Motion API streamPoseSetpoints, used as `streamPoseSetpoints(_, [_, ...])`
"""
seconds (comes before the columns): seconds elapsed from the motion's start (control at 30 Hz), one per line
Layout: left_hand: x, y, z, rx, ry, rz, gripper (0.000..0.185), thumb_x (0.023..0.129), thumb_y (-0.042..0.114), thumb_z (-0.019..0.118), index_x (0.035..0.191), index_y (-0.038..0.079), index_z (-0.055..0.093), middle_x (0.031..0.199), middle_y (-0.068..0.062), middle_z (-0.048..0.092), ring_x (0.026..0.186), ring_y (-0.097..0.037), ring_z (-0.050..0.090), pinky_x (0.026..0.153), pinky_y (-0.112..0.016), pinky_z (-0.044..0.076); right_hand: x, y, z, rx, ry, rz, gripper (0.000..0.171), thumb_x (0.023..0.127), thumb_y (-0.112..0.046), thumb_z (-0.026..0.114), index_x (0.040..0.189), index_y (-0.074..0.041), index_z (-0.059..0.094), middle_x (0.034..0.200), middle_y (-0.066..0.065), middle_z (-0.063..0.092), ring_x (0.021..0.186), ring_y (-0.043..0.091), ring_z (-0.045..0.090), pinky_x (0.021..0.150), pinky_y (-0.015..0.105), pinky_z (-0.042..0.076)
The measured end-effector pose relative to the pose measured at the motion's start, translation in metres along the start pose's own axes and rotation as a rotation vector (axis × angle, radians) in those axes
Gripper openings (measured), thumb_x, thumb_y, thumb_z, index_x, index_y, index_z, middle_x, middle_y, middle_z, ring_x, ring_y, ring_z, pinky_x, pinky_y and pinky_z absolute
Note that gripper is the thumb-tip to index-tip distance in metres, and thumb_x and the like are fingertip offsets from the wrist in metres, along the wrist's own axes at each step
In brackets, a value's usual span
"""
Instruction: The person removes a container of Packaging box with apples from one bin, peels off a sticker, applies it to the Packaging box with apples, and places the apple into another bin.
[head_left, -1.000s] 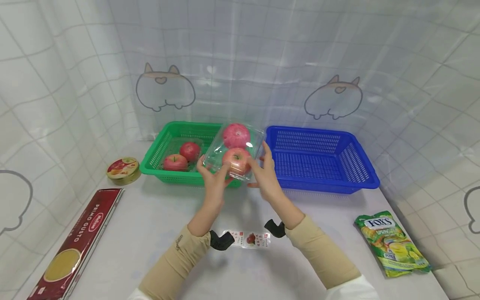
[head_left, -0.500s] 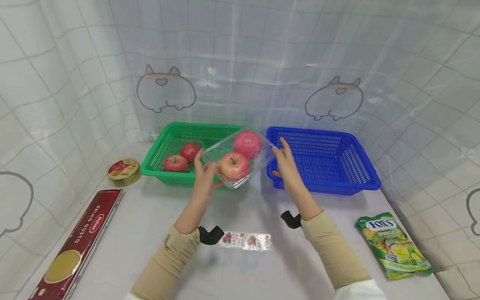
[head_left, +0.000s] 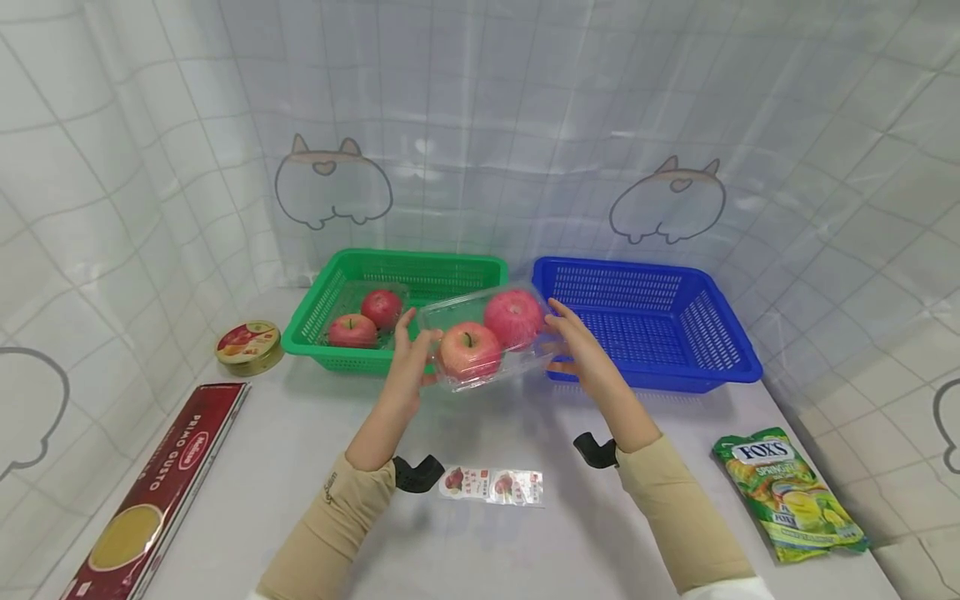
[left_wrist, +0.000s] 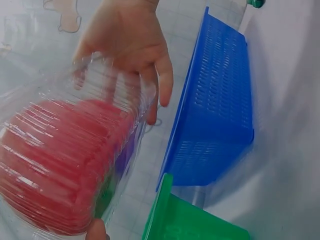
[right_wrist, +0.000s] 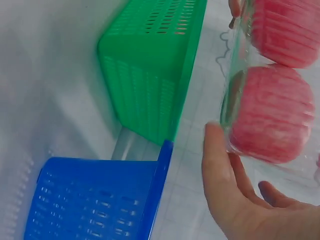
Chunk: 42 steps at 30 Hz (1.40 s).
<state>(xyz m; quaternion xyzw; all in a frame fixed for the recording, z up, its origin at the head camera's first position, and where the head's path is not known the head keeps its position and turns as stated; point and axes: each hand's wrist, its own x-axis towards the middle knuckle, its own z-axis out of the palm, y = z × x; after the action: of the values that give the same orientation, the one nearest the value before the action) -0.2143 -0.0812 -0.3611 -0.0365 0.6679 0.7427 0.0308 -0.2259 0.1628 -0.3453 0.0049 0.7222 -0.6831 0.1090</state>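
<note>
Up between the 2 hands, a clear box (head_left: 517, 364) with 2 apples (head_left: 470, 352) is being held! 1 end is being gripped by the left hand (head_left: 407, 358); the other is being touched by the right hand (head_left: 588, 350), whose grasp cannot be told. Past them, the green basket (head_left: 345, 360) is being partly covered.

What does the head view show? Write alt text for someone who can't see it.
A person's left hand and right hand hold a clear box of two red fruits near a blue basket and a green basket holding two more. A tin and red pack lie at left, a label strip at front centre, a green bag at right.
</note>
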Motion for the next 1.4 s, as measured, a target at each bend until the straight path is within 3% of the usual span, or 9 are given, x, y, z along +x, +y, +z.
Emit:
streamPoseSetpoints(0.23, [0.001, -0.003, 0.0, 0.003, -0.025, 0.006, 0.071, 0.09, 0.029, 0.05, 0.147, 0.026, 0.007, 0.143, -0.017, 0.028, 0.111, -0.033, 0.043, 0.089, -0.047, 0.04, -0.014, 0.009, -0.006, 0.058, -0.028, 0.019, 0.064, 0.095, -0.031, 0.046, 0.149, -0.026, 0.012, 0.143, 0.018, 0.033, 0.118, 0.04, 0.046, 0.085, 0.044, 0.049])
streamPoseSetpoints(0.37, [0.001, -0.007, -0.001, 0.035, -0.043, 0.041, 0.069, 0.092, 0.03, 0.051, 0.146, 0.026, 0.008, 0.143, -0.018, 0.031, 0.112, -0.037, 0.048, 0.089, -0.054, 0.04, -0.021, 0.015, -0.008, 0.059, -0.027, 0.013, 0.064, 0.095, -0.029, 0.046, 0.149, -0.026, 0.012, 0.142, 0.019, 0.032, 0.117, 0.039, 0.047, 0.084, 0.045, 0.05])
streamPoseSetpoints(0.5, [-0.001, -0.008, -0.001, 0.07, -0.057, 0.056, 0.064, 0.093, 0.031, 0.051, 0.145, 0.028, 0.014, 0.143, -0.015, 0.03, 0.115, -0.039, 0.047, 0.09, -0.059, 0.038, -0.03, 0.02, -0.011, 0.058, -0.049, 0.001, 0.066, 0.095, -0.026, 0.047, 0.149, -0.026, 0.009, 0.149, 0.018, 0.017, 0.125, 0.044, 0.037, 0.084, 0.048, 0.049])
streamPoseSetpoints(0.63, [-0.007, -0.01, -0.002, 0.157, -0.092, 0.074, 0.053, 0.095, 0.032, 0.048, 0.143, 0.025, 0.026, 0.141, -0.015, 0.032, 0.115, -0.04, 0.047, 0.085, -0.054, 0.043, -0.038, 0.026, -0.013, 0.044, -0.062, 0.006, 0.067, 0.094, -0.026, 0.048, 0.149, -0.027, 0.009, 0.152, 0.015, 0.004, 0.127, 0.046, 0.031, 0.081, 0.049, 0.049])
streamPoseSetpoints(0.87, [-0.014, -0.02, -0.007, 0.235, -0.177, 0.083, 0.048, 0.097, 0.036, 0.045, 0.141, 0.024, 0.032, 0.141, -0.016, 0.034, 0.12, -0.042, 0.044, 0.085, -0.053, 0.044, -0.051, 0.035, -0.012, 0.049, -0.057, 0.028, 0.065, 0.094, -0.025, 0.047, 0.148, -0.028, 0.013, 0.145, 0.021, 0.02, 0.123, 0.045, 0.038, 0.078, 0.048, 0.051])
streamPoseSetpoints(1.17, [-0.026, -0.024, -0.008, 0.181, -0.256, 0.071, 0.052, 0.095, 0.029, 0.048, 0.143, 0.021, 0.029, 0.144, -0.019, 0.031, 0.124, -0.042, 0.04, 0.087, -0.058, 0.043, -0.067, 0.043, -0.012, 0.019, -0.027, 0.029, 0.063, 0.094, -0.024, 0.048, 0.148, -0.027, 0.016, 0.132, 0.024, 0.034, 0.114, 0.04, 0.045, 0.076, 0.047, 0.052])
streamPoseSetpoints(1.4, [-0.035, -0.033, -0.011, 0.175, -0.351, 0.041, 0.069, 0.086, 0.021, 0.054, 0.147, 0.02, 0.021, 0.149, -0.02, 0.02, 0.128, -0.044, 0.033, 0.09, -0.055, 0.042, -0.078, 0.049, -0.012, 0.015, -0.018, 0.038, 0.062, 0.093, -0.023, 0.049, 0.148, -0.025, 0.019, 0.129, 0.024, 0.038, 0.104, 0.032, 0.051, 0.076, 0.045, 0.053])
